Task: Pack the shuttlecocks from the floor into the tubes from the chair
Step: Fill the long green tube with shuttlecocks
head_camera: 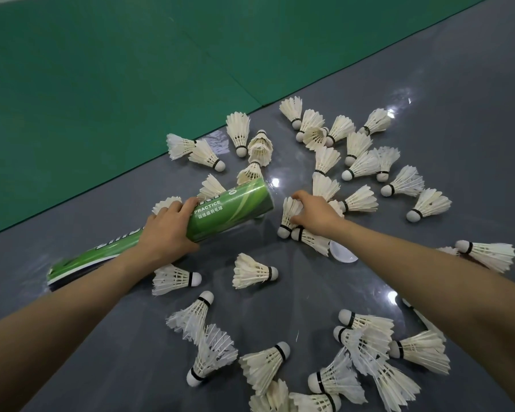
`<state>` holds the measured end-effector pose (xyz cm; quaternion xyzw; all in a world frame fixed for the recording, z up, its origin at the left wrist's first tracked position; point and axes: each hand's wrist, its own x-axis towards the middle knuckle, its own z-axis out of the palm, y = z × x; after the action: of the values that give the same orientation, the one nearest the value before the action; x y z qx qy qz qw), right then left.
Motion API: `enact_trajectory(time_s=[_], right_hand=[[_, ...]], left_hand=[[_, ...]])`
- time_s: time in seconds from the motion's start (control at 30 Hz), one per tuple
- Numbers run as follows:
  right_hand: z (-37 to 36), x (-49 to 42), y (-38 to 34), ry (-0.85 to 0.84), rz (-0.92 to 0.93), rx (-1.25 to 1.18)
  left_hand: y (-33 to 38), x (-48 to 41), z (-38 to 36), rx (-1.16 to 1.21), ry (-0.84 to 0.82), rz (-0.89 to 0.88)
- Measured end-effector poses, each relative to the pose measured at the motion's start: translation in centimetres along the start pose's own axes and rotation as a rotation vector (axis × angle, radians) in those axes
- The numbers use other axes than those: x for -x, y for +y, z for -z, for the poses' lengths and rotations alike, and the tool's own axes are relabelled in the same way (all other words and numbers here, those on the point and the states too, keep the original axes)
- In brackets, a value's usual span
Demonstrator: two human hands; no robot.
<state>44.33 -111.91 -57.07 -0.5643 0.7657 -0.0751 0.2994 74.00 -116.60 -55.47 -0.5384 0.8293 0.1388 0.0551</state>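
Person's body: left hand and right hand, each on a forearm bare along its whole visible length.

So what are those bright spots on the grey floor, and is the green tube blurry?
Head view: spots are lamp glare on the glossy grey floor; the long green tube smears at its near end, likely motion blur; the left hand gripping it looks sharp.
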Motion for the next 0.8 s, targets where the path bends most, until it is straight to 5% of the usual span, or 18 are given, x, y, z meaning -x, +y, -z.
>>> enact_trajectory(time_s=[0.27, 0.8], right_hand=[[4.8, 1.1, -0.1, 0.021, 0.076, -0.842], [9.6, 5.7, -3.3, 0.063, 0.355, -0.739]], left_hand=[[-0.2, 0.3, 0.7, 0.114, 0.033, -0.007], [0.9, 2.3, 3.3, 0.166, 0.158, -0.122]])
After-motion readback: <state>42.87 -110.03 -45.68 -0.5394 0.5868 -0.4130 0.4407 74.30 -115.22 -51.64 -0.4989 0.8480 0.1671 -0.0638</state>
